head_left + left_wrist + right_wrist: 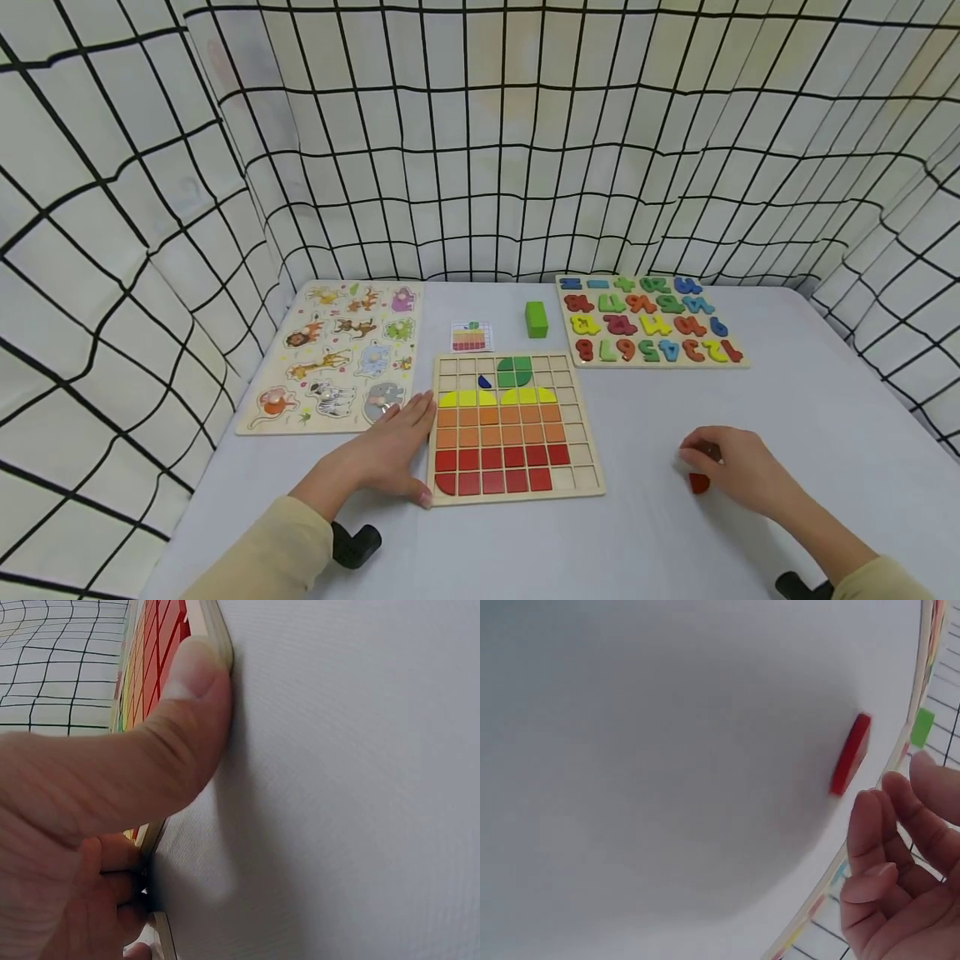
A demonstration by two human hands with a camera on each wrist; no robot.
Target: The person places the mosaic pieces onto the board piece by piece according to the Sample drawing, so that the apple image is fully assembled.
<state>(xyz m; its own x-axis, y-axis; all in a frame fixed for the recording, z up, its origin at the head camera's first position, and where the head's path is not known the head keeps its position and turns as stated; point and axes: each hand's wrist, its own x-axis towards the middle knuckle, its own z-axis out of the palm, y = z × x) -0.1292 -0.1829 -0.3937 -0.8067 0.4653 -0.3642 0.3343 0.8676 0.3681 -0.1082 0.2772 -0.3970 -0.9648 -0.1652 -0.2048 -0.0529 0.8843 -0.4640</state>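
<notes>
My left hand (393, 450) rests at the left side of a wooden grid board (588, 454), fingers stretched along its edge. The thumb touches the front left corner, seen closely in the left wrist view. Red, orange, yellow and green tiles fill much of the grid, and a small blue tile (484, 382) lies near the green ones. To the right of the board my right hand (738, 471) hovers with loosely bent fingers. A red tile with a curved side (699, 483) lies on the table beside its fingertips. The right wrist view shows nothing between those fingers.
An animal puzzle board (322, 325) lies at the left, partly behind my left hand. At the back right is a number puzzle board (652, 325). A small picture card (471, 336) and a green block (536, 320) sit behind the grid board. Black-lined white walls surround the table.
</notes>
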